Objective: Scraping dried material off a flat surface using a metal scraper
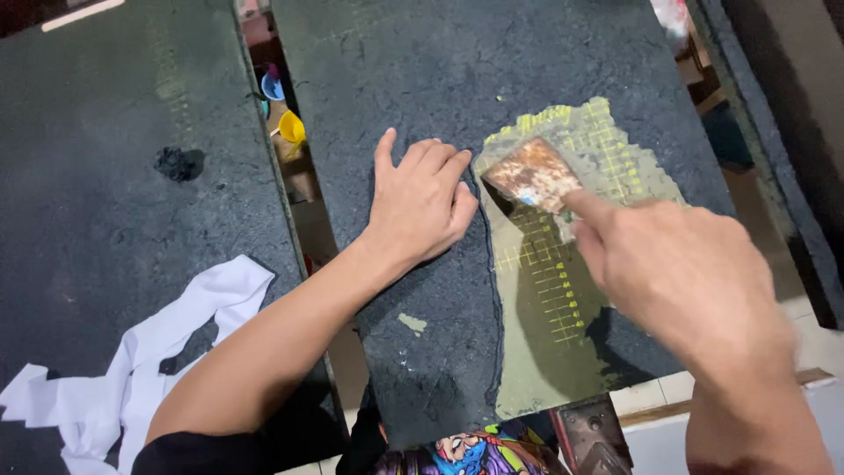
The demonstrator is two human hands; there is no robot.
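My left hand [420,200] lies flat, fingers together, on the dark crusted surface of a work board [422,79], just left of a scraped patch. My right hand [677,273] grips a rusty metal scraper [532,176], index finger pressing along its blade. The blade rests on the scraped patch [549,290], a greenish area with a yellow grid showing through. The edge of the dark coating runs down beside my left hand.
A second dark board [114,176] lies to the left with a crumpled white cloth [132,369] on it. In the gap between the boards sit a yellow and a blue plastic item [290,127]. A rusty metal piece [589,435] sits at the front edge.
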